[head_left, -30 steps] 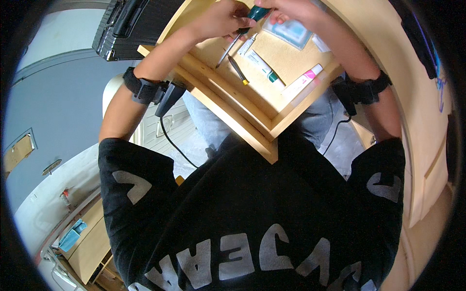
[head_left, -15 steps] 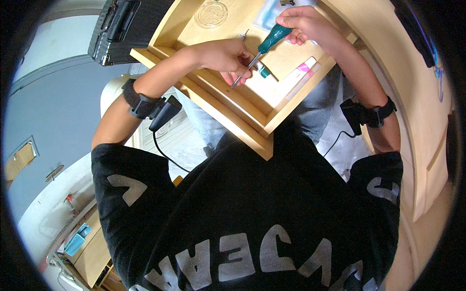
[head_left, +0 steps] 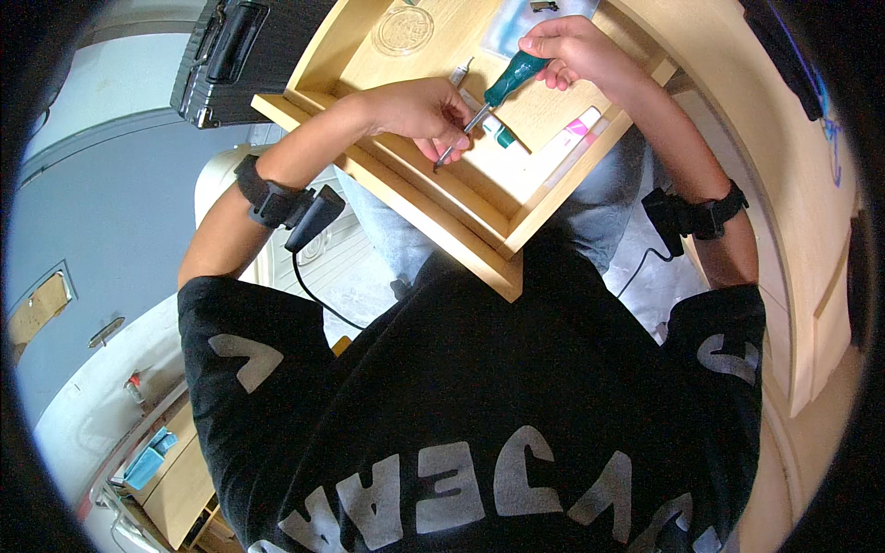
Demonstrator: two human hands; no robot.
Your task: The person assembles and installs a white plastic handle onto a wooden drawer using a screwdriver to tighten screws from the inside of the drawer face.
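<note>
A screwdriver with a dark green handle (head_left: 510,81) lies slantwise over an open wooden drawer (head_left: 502,221). My right hand (head_left: 573,53) grips the end of its handle between thumb and fingers. The fingers of my left hand (head_left: 441,120) close round the metal shaft near its tip, which points down at the inside of the drawer's front wall. What the tip touches is too small to make out. Beneath the hands, a green-capped tube (head_left: 499,135) and a pink-and-white packaged item (head_left: 581,125) rest in the drawer.
A round clear disc (head_left: 402,31) and a pale blue-white sheet or pouch (head_left: 516,28) lie farther back in the drawer. At the left stands a black hard case (head_left: 221,64). The curved wooden desk edge (head_left: 737,111) runs along the right.
The screwdriver and both hands have shifted very slightly left and down. Both grips stay as they were.
</note>
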